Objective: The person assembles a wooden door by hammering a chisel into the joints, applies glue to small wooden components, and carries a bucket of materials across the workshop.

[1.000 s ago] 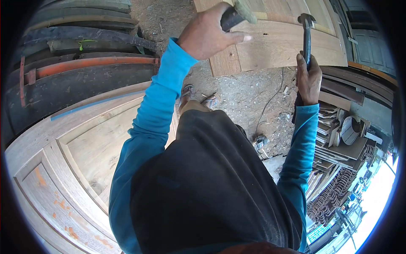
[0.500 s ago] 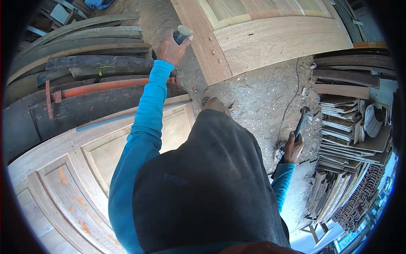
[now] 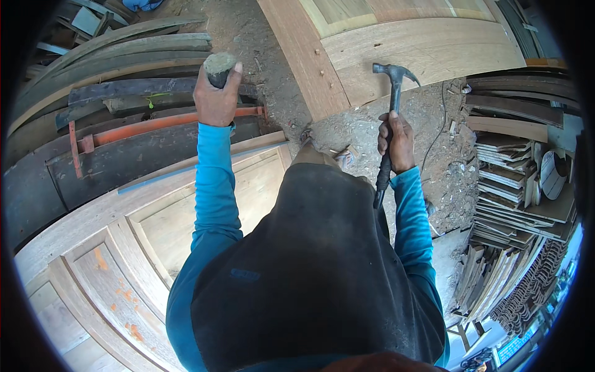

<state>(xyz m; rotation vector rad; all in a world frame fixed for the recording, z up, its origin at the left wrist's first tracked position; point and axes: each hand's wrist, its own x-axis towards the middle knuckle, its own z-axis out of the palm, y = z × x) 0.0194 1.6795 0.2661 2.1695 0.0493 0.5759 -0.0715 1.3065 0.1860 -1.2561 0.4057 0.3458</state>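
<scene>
My right hand (image 3: 398, 142) grips a claw hammer (image 3: 395, 87) by its dark handle, with the head up and over the edge of the nearby wooden panel. My left hand (image 3: 215, 99) is wrapped round a short, dark, thick piece with a rough grey-tan round top (image 3: 219, 62); the fingers hide its lower part, and its kind I cannot make out. That hand is held above the stacked boards on the left. Ahead lies a wooden panel door (image 3: 421, 53) with small pegs along its near-left rail (image 3: 308, 62). Neither tool visibly touches it.
Another panelled door (image 3: 152, 198) lies at the lower left, with orange patches. An orange bar clamp (image 3: 170, 126) rests beside curved boards (image 3: 124, 59). Stacked wood pieces (image 3: 496, 180) line the right side. A dark cable (image 3: 439, 133) crosses the dirt ground (image 3: 282, 93).
My right hand has come up and inward with the hammer, from low at my right side. My left hand has moved left and slightly down, still holding the dark piece.
</scene>
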